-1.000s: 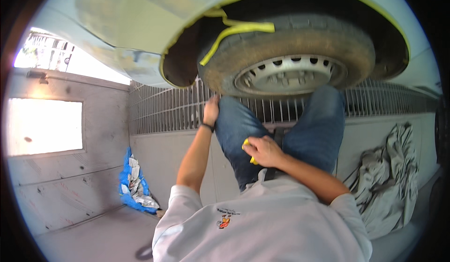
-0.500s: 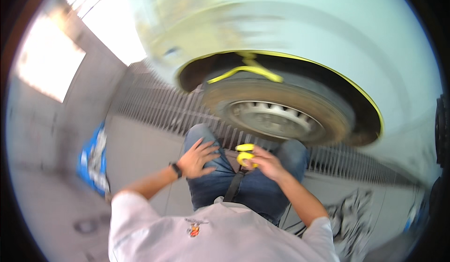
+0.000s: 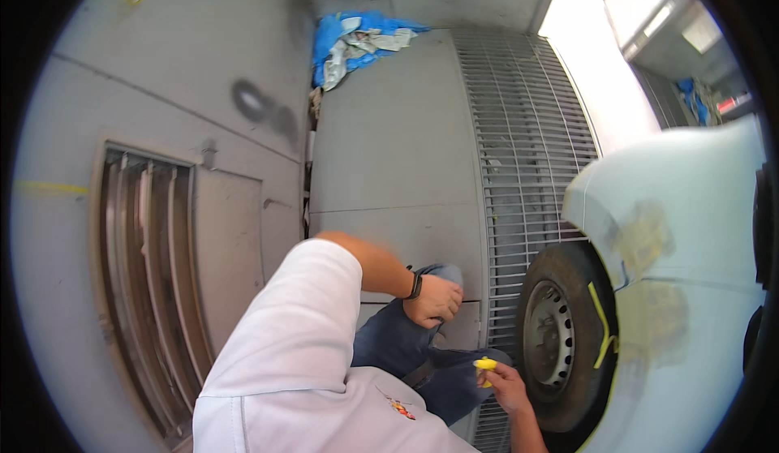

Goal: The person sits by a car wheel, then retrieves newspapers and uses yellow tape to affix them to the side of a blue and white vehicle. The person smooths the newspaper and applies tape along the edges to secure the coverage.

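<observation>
The right hand (image 3: pixel 506 386) is holding a small yellow roll (image 3: pixel 485 364), seemingly of tape, between thumb and fingers; this grip is looking narrow and light. The roll is sitting above the right knee, just beside the tyre (image 3: pixel 560 331). To handle it well, the fingers should be pressing only the sides, so that the sticky edge is remaining clean and the roll is turning freely. I would also be watching the yellow strip (image 3: pixel 599 315) hanging by the wheel arch, because dirt from the tyre could be spoiling it.

The left hand (image 3: pixel 436 300) is resting over the left knee (image 3: pixel 445 272). Its palm is facing away, so I cannot tell whether this grip is holding anything. The right fingers are partly covering the roll, its free end is not showing, and the picture border is cutting off the car body (image 3: pixel 698 210).
</observation>
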{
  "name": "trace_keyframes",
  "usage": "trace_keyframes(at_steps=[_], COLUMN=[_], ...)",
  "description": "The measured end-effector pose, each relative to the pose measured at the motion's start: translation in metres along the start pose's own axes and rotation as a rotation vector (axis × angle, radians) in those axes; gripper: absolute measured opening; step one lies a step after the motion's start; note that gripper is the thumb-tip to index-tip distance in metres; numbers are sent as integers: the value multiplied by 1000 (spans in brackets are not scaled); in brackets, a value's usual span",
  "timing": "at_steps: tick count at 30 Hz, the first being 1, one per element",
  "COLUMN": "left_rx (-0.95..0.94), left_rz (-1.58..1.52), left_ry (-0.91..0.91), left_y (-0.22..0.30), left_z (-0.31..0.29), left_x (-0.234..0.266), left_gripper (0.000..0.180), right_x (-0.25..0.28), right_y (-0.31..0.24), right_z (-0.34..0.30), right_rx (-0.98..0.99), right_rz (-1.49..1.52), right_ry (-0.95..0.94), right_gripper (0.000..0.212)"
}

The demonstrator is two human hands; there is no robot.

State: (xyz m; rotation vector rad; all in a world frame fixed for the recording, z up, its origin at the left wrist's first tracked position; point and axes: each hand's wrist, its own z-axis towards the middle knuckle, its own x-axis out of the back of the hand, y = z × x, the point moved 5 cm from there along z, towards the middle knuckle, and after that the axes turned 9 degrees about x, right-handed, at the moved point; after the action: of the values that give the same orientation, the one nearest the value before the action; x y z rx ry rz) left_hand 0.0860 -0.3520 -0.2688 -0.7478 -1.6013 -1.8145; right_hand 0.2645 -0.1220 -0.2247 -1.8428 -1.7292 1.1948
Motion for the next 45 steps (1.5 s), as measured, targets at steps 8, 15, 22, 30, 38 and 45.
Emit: trace_keyframes(at_steps=[8, 15, 22, 30, 38, 45], left_rx=[492, 1023, 1441, 1211, 931, 869], left_rz=[121, -323, -762, 5, 149, 309], left_ry=[55, 266, 1019, -145, -303, -425], left_y=[159, 266, 199, 57, -135, -246], left_z=[-47, -54, -165, -165, -30, 34], left_x=[-39, 13, 63, 163, 301, 391], left_gripper=[29, 19, 30, 40, 53, 69], right_x=[-166, -201, -173, -106, -61, -106], right_y=[-116, -191, -277, -254, -252, -262], right_z=[-111, -204, -96, -136, -80, -85], right_rx=[-166, -161, 199, 386, 504, 223], right_rz=[-75, -387, -453, -420, 335, 217], right_ry=[-69, -131, -96, 304, 992, 1041], right_gripper=[23, 22, 25, 27, 29, 30])
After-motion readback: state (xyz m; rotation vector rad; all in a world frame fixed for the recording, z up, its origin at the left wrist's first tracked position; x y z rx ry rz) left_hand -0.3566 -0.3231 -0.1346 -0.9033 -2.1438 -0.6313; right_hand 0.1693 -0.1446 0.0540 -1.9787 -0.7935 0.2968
